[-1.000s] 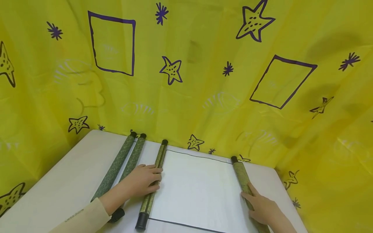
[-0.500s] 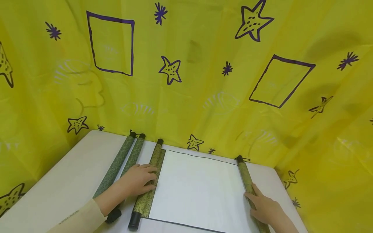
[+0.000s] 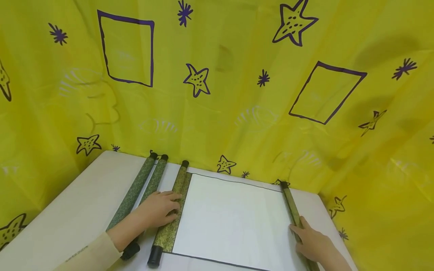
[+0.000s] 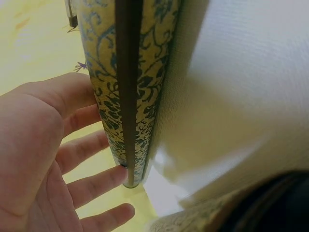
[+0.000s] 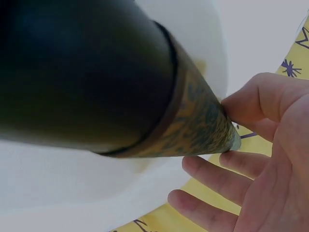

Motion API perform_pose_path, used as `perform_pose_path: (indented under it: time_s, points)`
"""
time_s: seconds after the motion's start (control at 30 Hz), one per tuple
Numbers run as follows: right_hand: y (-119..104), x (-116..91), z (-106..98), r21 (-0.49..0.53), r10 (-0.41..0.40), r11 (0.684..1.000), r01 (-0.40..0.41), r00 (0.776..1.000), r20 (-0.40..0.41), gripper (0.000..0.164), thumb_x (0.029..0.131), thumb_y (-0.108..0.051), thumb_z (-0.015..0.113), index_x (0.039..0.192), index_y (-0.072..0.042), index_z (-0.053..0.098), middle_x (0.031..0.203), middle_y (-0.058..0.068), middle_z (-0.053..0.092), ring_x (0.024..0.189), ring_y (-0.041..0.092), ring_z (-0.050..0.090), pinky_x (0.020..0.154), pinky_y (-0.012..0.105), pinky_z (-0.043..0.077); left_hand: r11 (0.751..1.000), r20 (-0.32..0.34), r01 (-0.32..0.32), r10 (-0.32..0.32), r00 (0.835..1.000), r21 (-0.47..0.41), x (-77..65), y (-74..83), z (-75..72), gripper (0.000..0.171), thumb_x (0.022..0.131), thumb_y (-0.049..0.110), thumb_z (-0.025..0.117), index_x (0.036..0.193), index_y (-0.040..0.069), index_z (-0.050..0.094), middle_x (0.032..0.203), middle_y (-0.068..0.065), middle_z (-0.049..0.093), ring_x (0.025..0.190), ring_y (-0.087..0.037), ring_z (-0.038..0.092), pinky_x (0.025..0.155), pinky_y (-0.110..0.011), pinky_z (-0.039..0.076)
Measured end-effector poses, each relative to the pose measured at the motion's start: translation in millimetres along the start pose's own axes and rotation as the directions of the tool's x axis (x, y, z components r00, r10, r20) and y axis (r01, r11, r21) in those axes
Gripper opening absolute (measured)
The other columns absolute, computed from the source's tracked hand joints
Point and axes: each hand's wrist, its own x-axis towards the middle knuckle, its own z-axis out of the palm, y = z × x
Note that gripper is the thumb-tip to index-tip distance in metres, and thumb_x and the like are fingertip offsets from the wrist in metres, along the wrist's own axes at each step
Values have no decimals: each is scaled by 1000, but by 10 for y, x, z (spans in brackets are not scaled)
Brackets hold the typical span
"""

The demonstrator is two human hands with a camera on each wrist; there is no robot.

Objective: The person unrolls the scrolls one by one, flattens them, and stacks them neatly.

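A scroll with a white sheet (image 3: 234, 218) lies partly unrolled across the white table. Its left roll (image 3: 179, 180) has gold-and-dark patterned covering and black end caps; a strip of the same pattern runs beside the sheet. My left hand (image 3: 159, 209) rests across this roll, and in the left wrist view its fingers (image 4: 99, 186) are fairly straight along it. At the other end, my right hand (image 3: 314, 241) grips the slimmer right roll (image 3: 290, 201). The right wrist view shows thumb and fingertips on either side of the patterned roll (image 5: 205, 123), its dark end cap looming close.
Two green patterned rolls (image 3: 133, 192) with black caps lie side by side left of the scroll, the nearer one partly under my left forearm. A yellow curtain (image 3: 223, 124) with purple stars and frames hangs right behind the table (image 3: 84, 192).
The right roll has moved right with my right hand, widening the white sheet. The left roll has turned and shifted left under my left hand, baring the patterned strip beside it.
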Motion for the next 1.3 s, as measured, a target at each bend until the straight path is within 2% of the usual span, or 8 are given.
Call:
perform_pose_path:
  time_s: [0.13, 0.37, 0.47, 0.67, 0.83, 1.03, 1.2, 1.3]
  points:
    - [21, -9, -37, -8, -9, 1000, 9, 1000, 8, 56, 85, -13, 68, 140, -7, 57, 153, 38, 25, 55, 21, 48, 50, 35, 39, 1000, 7, 9, -9, 1000, 2, -6, -20, 3, 8, 91, 28, 71, 97, 22, 72, 137, -11, 60, 122, -37, 58, 90, -61, 49]
    - [76, -37, -67, -13, -19, 1000, 19, 1000, 0, 64, 76, -8, 76, 138, -10, 59, 152, 38, 26, 58, 21, 50, 51, 33, 41, 1000, 7, 11, -11, 1000, 6, 6, -38, 13, 10, 90, 29, 72, 98, 23, 72, 136, -11, 60, 120, -35, 60, 90, -60, 50]
    - [99, -31, -81, 16, 1, 1000, -2, 1000, 16, 63, 76, -4, 74, 137, -10, 60, 153, 39, 23, 53, 20, 46, 50, 34, 40, 1000, 4, 15, -15, 1000, -2, 9, -33, -3, 10, 90, 29, 73, 98, 22, 73, 136, -11, 61, 119, -35, 60, 90, -61, 50]
    - [184, -34, -84, -15, -1, 1000, 2, 999, 44, 58, 82, -8, 74, 137, -6, 58, 152, 41, 23, 60, 20, 52, 53, 34, 43, 1000, 12, 17, -17, 1000, -16, 5, -22, -15, 11, 90, 29, 73, 99, 22, 73, 137, -12, 60, 118, -36, 60, 90, -63, 49]
    - [246, -59, -67, -10, -6, 1000, 6, 1000, 15, 58, 82, -5, 71, 138, -8, 59, 152, 39, 25, 51, 17, 45, 47, 31, 40, 1000, 18, 17, -16, 1000, -23, -1, -23, -11, 10, 91, 28, 72, 99, 23, 73, 137, -11, 59, 119, -36, 60, 89, -62, 49]
    - [305, -60, -65, -14, 0, 1000, -1, 999, -38, 54, 79, -11, 74, 132, -8, 63, 148, 38, 35, 48, 16, 41, 45, 30, 40, 999, 18, 18, -17, 1000, -29, -8, -18, -14, 10, 90, 27, 72, 99, 22, 73, 137, -12, 59, 120, -38, 59, 89, -64, 48]
    - [308, -43, -85, -49, -3, 999, 1, 999, -39, 51, 79, -16, 79, 128, -10, 66, 141, 37, 44, 71, 26, 59, 50, 33, 42, 999, 19, 23, -23, 1000, -25, -7, -19, 4, 9, 91, 28, 71, 98, 23, 73, 137, -12, 59, 121, -39, 58, 90, -65, 48]
    - [278, -46, -107, -77, -5, 997, 3, 1000, -25, 51, 80, -22, 80, 128, -11, 66, 138, 38, 47, 94, 42, 64, 61, 45, 52, 999, 21, 28, -28, 999, -23, -25, -18, 1, 9, 92, 29, 70, 98, 23, 72, 138, -12, 59, 122, -39, 58, 90, -66, 47]
